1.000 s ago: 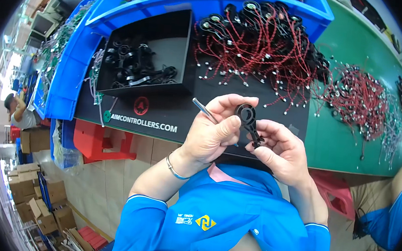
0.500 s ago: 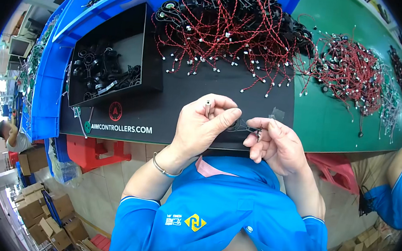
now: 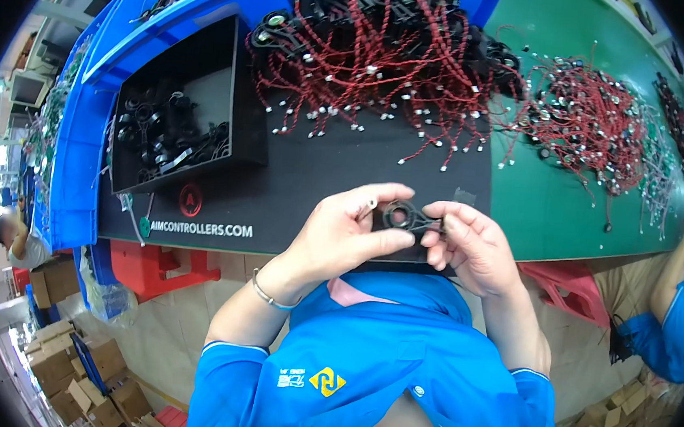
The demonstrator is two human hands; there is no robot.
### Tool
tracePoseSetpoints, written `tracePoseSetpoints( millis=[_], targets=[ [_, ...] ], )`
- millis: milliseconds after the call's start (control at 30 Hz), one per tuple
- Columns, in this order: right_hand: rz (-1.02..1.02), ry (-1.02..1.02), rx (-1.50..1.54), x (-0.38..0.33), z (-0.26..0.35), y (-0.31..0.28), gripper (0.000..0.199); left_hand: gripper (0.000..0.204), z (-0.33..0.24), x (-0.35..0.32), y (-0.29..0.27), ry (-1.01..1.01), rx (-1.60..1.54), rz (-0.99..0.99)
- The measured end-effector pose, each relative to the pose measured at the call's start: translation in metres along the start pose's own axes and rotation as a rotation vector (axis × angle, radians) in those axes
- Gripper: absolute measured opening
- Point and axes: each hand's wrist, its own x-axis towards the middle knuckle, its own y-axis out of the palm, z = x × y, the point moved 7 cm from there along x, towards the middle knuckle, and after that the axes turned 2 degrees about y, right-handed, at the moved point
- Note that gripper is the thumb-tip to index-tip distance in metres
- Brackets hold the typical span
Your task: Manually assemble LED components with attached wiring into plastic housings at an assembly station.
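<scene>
Left hand (image 3: pixel 340 234) and right hand (image 3: pixel 477 251) pinch one ringed part (image 3: pixel 418 220), seemingly unfinished; red-wired pieces (image 3: pixel 372 49) lie heaped, black parts (image 3: pixel 149 125) sit in a box (image 3: pixel 249 124).

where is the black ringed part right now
In the head view, the black ringed part is right of centre, between the left hand and right hand, by the near edge of the black mat.

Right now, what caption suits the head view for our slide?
Left hand and right hand hold a black ring-ended part over a black mat, red wires beyond.
</scene>
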Motion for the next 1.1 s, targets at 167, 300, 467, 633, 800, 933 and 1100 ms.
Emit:
tracePoseSetpoints(
  millis=[167,300,467,633,800,933,1100],
  targets=[
    [-0.090,-0.035,-0.291,-0.004,0.012,0.002,0.036,0.042,-0.016,-0.001,0.003,0.253,0.355,-0.016],
    [-0.252,-0.175,-0.578,-0.020,0.041,-0.004,0.037,0.041,-0.026,-0.002,0.002,0.252,0.715,-0.122],
    [-0.613,-0.540,-1.246,-0.055,0.093,-0.048,0.018,0.044,-0.017,0.001,0.003,0.232,0.958,-0.119],
    [-0.952,-0.649,-1.678,-0.052,0.137,-0.077,0.020,0.047,-0.022,0.003,0.005,0.235,0.947,-0.155],
    [-1.106,-0.713,-1.695,-0.038,0.139,-0.082,0.024,0.043,-0.019,0.003,0.005,0.221,0.932,-0.157],
    [-1.129,-0.712,-1.681,-0.036,0.139,-0.084,0.019,0.043,-0.019,0.003,0.006,0.234,0.918,-0.159],
    [-1.020,-0.539,-1.568,-0.057,0.138,-0.089,0.021,0.043,-0.020,0.002,0.005,0.208,0.898,-0.166]
  ],
)
